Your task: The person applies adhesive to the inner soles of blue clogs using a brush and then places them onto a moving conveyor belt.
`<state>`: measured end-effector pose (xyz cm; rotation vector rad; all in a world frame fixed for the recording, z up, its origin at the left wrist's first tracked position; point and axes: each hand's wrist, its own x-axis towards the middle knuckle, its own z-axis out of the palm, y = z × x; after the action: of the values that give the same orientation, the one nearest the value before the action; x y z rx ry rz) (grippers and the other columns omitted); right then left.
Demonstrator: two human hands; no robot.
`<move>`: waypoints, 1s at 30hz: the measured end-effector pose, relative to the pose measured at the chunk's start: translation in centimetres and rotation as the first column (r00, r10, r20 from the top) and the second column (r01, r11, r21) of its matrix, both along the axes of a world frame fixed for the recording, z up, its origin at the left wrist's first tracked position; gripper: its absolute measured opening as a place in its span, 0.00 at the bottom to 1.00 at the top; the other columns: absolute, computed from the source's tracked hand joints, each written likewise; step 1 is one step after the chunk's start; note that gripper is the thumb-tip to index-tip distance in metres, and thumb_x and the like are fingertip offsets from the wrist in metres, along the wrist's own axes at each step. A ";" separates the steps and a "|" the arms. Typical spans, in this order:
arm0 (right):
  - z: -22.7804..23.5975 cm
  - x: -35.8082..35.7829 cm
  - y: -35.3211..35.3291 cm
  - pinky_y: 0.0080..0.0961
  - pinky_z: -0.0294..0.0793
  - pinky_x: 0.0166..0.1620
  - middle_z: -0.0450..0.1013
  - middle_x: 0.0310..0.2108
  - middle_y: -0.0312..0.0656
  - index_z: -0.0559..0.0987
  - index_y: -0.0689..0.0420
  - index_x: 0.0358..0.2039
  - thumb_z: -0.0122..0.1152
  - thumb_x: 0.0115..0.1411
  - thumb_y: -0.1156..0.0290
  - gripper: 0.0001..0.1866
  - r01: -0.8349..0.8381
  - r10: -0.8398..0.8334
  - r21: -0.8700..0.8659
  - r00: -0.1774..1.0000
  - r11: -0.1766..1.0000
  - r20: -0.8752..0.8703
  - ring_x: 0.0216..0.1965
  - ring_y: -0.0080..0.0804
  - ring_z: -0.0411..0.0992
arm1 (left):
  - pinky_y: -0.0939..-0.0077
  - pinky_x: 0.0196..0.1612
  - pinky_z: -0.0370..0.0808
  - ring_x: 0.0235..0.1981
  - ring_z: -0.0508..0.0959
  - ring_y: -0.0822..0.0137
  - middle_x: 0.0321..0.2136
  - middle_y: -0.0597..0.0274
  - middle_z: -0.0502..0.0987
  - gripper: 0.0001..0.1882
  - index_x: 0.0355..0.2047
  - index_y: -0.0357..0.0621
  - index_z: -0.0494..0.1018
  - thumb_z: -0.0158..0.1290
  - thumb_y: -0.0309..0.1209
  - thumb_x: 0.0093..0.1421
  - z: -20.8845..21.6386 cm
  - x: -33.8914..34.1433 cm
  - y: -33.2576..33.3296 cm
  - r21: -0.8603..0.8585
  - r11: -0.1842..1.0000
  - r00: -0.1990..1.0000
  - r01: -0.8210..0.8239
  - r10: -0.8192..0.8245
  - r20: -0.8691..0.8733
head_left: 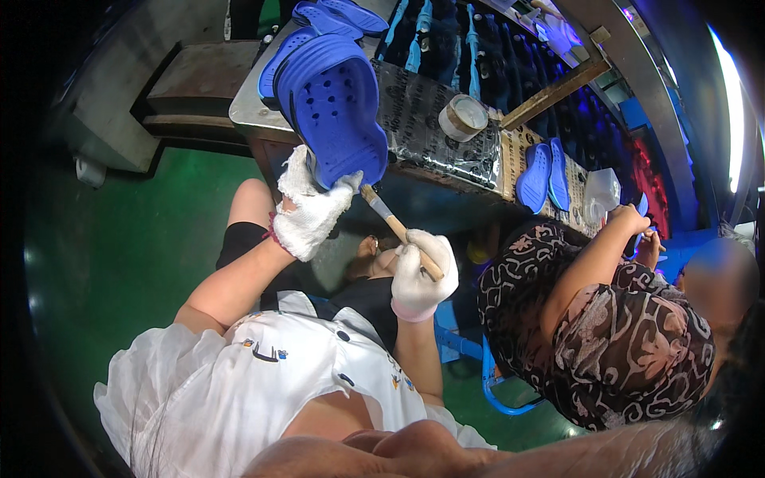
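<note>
A blue clog upper (343, 111) with round holes is tilted up in front of me, over the table's near corner. My left hand (307, 211), in a white knit glove, grips its lower rim, with thumb and fingers closed round the edge. In my gloved right hand (422, 275) is a brush (394, 223), held by its wooden handle. Its bristle tip meets the rim of the clog close to my left fingertips. Behind the clog lie more blue shoe parts (339, 17), partly covered by it.
A round tub (463, 118) with pale contents stands on the tape-covered table (398, 111). Beyond runs a dark conveyor with blue straps (472, 52). Two blue soles (546, 175) lie to the right, near a clear container (602, 191). A co-worker in a patterned top (629, 342) sits close on my right.
</note>
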<state>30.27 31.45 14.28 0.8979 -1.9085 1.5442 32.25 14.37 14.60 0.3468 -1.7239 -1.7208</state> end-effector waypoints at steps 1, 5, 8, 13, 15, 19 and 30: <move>-0.3 -0.1 0.1 0.18 0.70 0.26 0.71 0.24 0.48 0.75 0.70 0.31 0.46 0.48 0.90 0.11 0.006 -0.006 -0.006 1.000 1.000 0.007 0.20 0.26 0.70 | 0.81 0.30 0.73 0.28 0.75 0.77 0.31 0.61 0.77 0.17 0.41 0.37 0.69 0.59 0.20 0.51 -0.2 -0.2 0.0 -0.026 1.000 0.998 -0.014 0.013 -0.055; -3.4 -0.5 1.6 0.19 0.71 0.26 0.72 0.26 0.46 0.74 0.69 0.33 0.46 0.53 0.86 0.09 0.122 -0.093 -0.225 0.987 0.967 0.134 0.21 0.25 0.69 | 0.81 0.31 0.73 0.28 0.74 0.76 0.32 0.62 0.76 0.18 0.43 0.39 0.69 0.58 0.23 0.52 -0.8 -1.4 -0.6 -0.087 0.996 0.995 0.024 -0.032 -0.091; -7.7 -1.4 1.7 0.20 0.73 0.31 0.72 0.31 0.44 0.73 0.67 0.38 0.48 0.61 0.80 0.07 0.319 -0.094 -0.417 0.875 0.851 0.476 0.24 0.25 0.70 | 0.80 0.31 0.72 0.28 0.74 0.75 0.32 0.63 0.76 0.19 0.45 0.40 0.69 0.58 0.25 0.53 0.6 -2.0 -0.4 0.019 0.978 0.974 0.210 -0.211 0.084; -19.3 -2.7 1.6 0.27 0.74 0.34 0.76 0.29 0.41 0.77 0.57 0.39 0.55 0.60 0.70 0.08 0.314 -0.245 -0.017 0.771 0.949 0.588 0.26 0.31 0.74 | 0.84 0.21 0.67 0.21 0.69 0.79 0.27 0.67 0.75 0.28 0.51 0.44 0.66 0.62 0.33 0.51 2.2 -5.8 4.0 0.175 0.815 0.718 0.552 -0.571 0.398; -18.2 -3.0 1.3 0.32 0.74 0.35 0.77 0.28 0.45 0.79 0.54 0.36 0.57 0.58 0.64 0.09 0.331 -0.381 0.194 0.732 0.923 0.565 0.29 0.40 0.76 | 0.84 0.18 0.66 0.18 0.68 0.80 0.23 0.69 0.72 0.24 0.47 0.44 0.66 0.61 0.34 0.52 1.9 -8.3 6.6 0.256 0.741 0.580 0.621 -0.654 0.486; -18.4 -3.9 1.7 0.33 0.74 0.35 0.77 0.28 0.47 0.79 0.56 0.35 0.57 0.59 0.65 0.09 0.313 -0.415 0.276 0.751 0.909 0.514 0.30 0.42 0.76 | 0.82 0.17 0.66 0.14 0.69 0.78 0.16 0.68 0.70 0.11 0.30 0.44 0.69 0.57 0.36 0.53 0.8 -14.5 12.1 0.161 0.654 0.508 0.739 -0.698 0.505; -20.2 -4.5 1.3 0.33 0.74 0.37 0.77 0.28 0.46 0.79 0.54 0.36 0.57 0.59 0.61 0.11 0.273 -0.277 0.127 0.634 0.954 0.722 0.32 0.42 0.77 | 0.65 0.48 0.72 0.45 0.74 0.56 0.44 0.50 0.72 0.20 0.46 0.42 0.73 0.60 0.26 0.50 -3.6 -12.6 7.3 -0.675 0.704 0.921 0.221 -0.378 -0.093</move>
<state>25.74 32.76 -5.90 -0.1074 -2.4310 1.8586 19.63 21.69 11.00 -0.4656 -2.1524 -1.1666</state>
